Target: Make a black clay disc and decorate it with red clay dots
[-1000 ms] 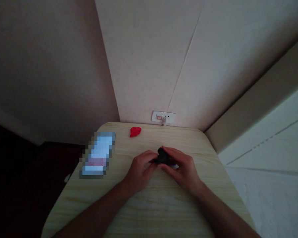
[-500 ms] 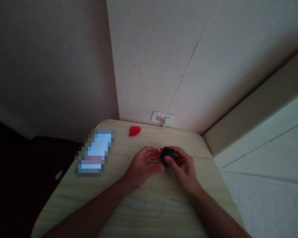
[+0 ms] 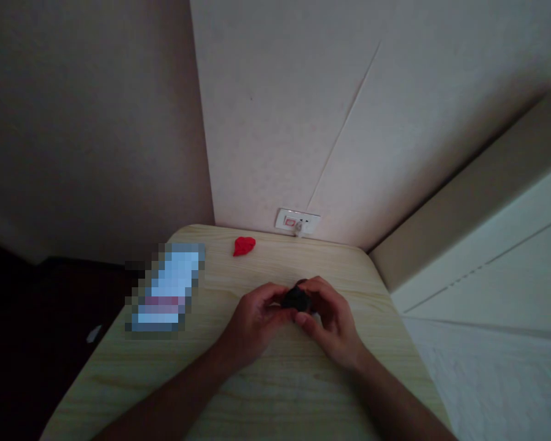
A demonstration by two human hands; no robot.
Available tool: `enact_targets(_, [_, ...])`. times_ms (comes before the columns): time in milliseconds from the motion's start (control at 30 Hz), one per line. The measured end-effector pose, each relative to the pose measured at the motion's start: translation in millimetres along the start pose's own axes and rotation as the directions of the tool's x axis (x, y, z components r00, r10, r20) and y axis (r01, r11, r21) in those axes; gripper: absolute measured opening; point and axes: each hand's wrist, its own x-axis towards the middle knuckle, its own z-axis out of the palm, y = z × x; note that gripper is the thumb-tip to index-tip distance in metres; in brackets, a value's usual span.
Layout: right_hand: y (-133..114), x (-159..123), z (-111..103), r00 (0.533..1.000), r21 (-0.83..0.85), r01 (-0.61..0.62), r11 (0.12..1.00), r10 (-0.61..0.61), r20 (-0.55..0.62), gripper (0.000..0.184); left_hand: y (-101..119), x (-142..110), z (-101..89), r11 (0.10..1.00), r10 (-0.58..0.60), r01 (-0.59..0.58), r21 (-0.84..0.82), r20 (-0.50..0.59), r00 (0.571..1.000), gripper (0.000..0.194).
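Observation:
A small black object point(image 3: 296, 298) sits between both my hands, just above a light wooden table point(image 3: 275, 380). My left hand point(image 3: 252, 321) pinches its left side with curled fingers. My right hand point(image 3: 333, 321) curls round its right side, thumb and fingers closed on it. What the black object is, I cannot make out in the dim light. Both forearms reach in from the bottom edge.
A small red object point(image 3: 243, 245) lies near the table's far edge. A blurred-out flat rectangle point(image 3: 165, 295) lies at the table's left. A wall socket point(image 3: 297, 221) with something plugged in sits just behind the table. A pale bed surface point(image 3: 496, 367) lies to the right.
My left hand has closed back onto the black object, which it had briefly let go of. Both hands shifted slightly lower and left in view.

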Motion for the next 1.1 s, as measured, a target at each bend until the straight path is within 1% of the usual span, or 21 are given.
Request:
enact_targets(67, [-2, 0, -2, 0.998, -0.167, 0.055, 0.985, -0.046, 0.053, 0.029, 3, -4, 0.8, 0.997, 0.028, -0.033, 0.075, 0.073, 0.997, 0.022])
enact_targets(100, [-2, 1, -3, 0.994, -0.248, 0.092, 0.964, -0.074, 0.081, 0.028, 5, -6, 2.0, 0.993, 0.030, -0.043, 0.106, 0.114, 0.993, 0.023])
enact_targets(167, [-3, 0, -5, 0.987, -0.362, 0.144, 0.921, -0.109, 0.116, 0.020, 8, -11, 5.7, 0.987, 0.013, -0.039, 0.158, 0.161, 0.987, 0.021])
enact_targets(200, [-3, 0, -5, 0.987, -0.392, 0.148, 0.908, -0.111, 0.116, 0.014, 10, -13, 7.9, 0.983, 0.001, -0.031, 0.183, 0.165, 0.986, 0.019])
enact_targets(233, [-4, -1, -5, 0.989, -0.410, 0.139, 0.902, -0.106, 0.102, 0.011, 11, -14, 10.2, 0.978, -0.010, -0.025, 0.208, 0.164, 0.986, 0.017])
enact_targets(267, [-4, -2, -5, 0.992, -0.418, 0.122, 0.900, -0.099, 0.076, 0.015, 12, -15, 12.2, 0.973, -0.014, -0.023, 0.230, 0.159, 0.987, 0.016])
enact_targets(367, [-5, -4, -1, 0.997, -0.416, 0.042, 0.909, -0.064, -0.038, 0.034, 14, -17, 16.6, 0.967, -0.007, -0.034, 0.252, 0.160, 0.987, 0.015])
enact_targets(433, [-4, -3, 3, 0.993, -0.387, -0.022, 0.922, -0.026, -0.118, 0.043, 15, -16, 17.7, 0.970, -0.006, -0.033, 0.241, 0.159, 0.987, 0.016])
enact_targets(533, [-4, 1, 10, 0.977, -0.331, -0.103, 0.938, 0.033, -0.209, 0.047, 16, -14, 19.4, 0.984, -0.005, -0.019, 0.179, 0.135, 0.991, 0.015])
enact_targets(633, [-6, 9, 15, 0.958, -0.307, -0.153, 0.939, 0.064, -0.281, 0.046, 18, -11, 26.1, 0.995, -0.007, -0.002, 0.104, 0.082, 0.997, 0.018])
enact_targets(700, [-10, 16, 17, 0.952, -0.309, -0.163, 0.937, 0.067, -0.300, 0.044, 21, -7, 33.4, 0.991, 0.003, -0.004, 0.137, 0.004, 1.000, 0.022])
enact_targets(733, [-12, 21, 18, 0.954, -0.314, -0.158, 0.936, 0.063, -0.293, 0.043, 23, -3, 37.0, 0.983, 0.028, -0.016, 0.182, -0.061, 0.998, 0.026])
enact_targets(767, [-14, 27, 18, 0.959, -0.320, -0.147, 0.936, 0.056, -0.277, 0.042, 25, 2, 40.0, 0.972, 0.071, -0.036, 0.233, -0.142, 0.987, 0.029])
enact_targets(800, [-17, 34, 18, 0.966, -0.326, -0.131, 0.936, 0.047, -0.253, 0.042, 28, 8, 41.9, 0.959, 0.124, -0.059, 0.276, -0.223, 0.967, 0.032])
enact_targets(833, [-19, 42, 18, 0.972, -0.332, -0.114, 0.936, 0.037, -0.231, 0.043, 31, 16, 42.7, 0.952, 0.164, -0.077, 0.298, -0.281, 0.945, 0.033])
enact_targets(867, [-21, 51, 18, 0.976, -0.334, -0.100, 0.937, 0.027, -0.214, 0.045, 35, 25, 42.2, 0.948, 0.193, -0.092, 0.305, -0.317, 0.929, 0.032])
enact_targets(933, [-25, 68, 19, 0.979, -0.323, -0.081, 0.943, 0.014, -0.205, 0.049, 44, 45, 38.5, 0.945, 0.237, -0.129, 0.299, -0.357, 0.903, 0.030])
enact_targets(1000, [-26, 85, 20, 0.974, -0.292, -0.075, 0.954, 0.007, -0.228, 0.055, 54, 66, 33.6, 0.952, 0.246, -0.148, 0.269, -0.381, 0.891, 0.029])
enact_targets(1100, [-24, 104, 24, 0.960, -0.194, -0.089, 0.977, 0.033, -0.277, 0.063, 66, 88, 30.6, 0.978, 0.189, -0.132, 0.163, -0.419, 0.888, 0.030])
